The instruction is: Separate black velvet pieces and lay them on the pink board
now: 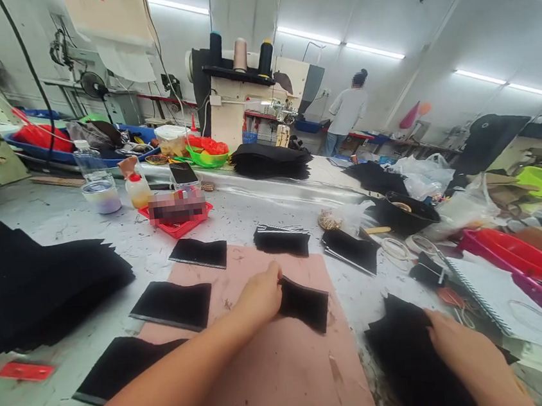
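Observation:
My left hand pinches the left end of a small black fabric piece over the pink sheet. At the lower right, my right hand rests on the right edge of a stack of black pieces; its fingertips are partly hidden, and I cannot tell how they are closed. Several black pieces with a pale edge strip lie left of my left hand, one of them partly on the sheet. Beyond the sheet are a small black stack and another one to its right.
A large black stack lies at the left. Farther back stand a red basket, a glue bottle and a sewing machine. A spiral notebook and red tray are at the right. A person stands in the background.

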The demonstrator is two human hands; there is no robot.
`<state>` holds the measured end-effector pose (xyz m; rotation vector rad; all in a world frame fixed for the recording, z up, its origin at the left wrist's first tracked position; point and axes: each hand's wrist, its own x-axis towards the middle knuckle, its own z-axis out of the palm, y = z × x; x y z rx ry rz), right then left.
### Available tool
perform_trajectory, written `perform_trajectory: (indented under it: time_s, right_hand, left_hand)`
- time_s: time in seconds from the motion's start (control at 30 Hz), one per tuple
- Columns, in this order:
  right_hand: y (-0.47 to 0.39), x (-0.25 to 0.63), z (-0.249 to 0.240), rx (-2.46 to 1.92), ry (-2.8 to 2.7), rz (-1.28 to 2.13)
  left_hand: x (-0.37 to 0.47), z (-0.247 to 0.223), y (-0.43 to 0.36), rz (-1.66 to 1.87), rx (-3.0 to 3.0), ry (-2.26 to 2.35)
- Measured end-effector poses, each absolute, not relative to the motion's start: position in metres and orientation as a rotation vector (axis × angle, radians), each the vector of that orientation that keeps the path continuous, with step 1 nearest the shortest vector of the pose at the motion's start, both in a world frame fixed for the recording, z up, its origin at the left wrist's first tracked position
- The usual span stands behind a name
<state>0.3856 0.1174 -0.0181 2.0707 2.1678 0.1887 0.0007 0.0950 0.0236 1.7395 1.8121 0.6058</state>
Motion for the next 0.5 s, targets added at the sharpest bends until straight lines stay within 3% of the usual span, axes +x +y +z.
perform_trajectory:
  time_s: [0.3, 0.5]
  right_hand:
    - [0.114, 0.382, -0.041, 2.033, 2.305, 0.491]
    - [0.105, 0.372, -0.027, 1.915, 2.360, 0.684]
  left_hand:
    - [-0.009, 0.023, 0.135, 0.674, 1.692, 2.004]
    - [-0.063, 0.040, 0.144, 0.606, 1.639, 2.216]
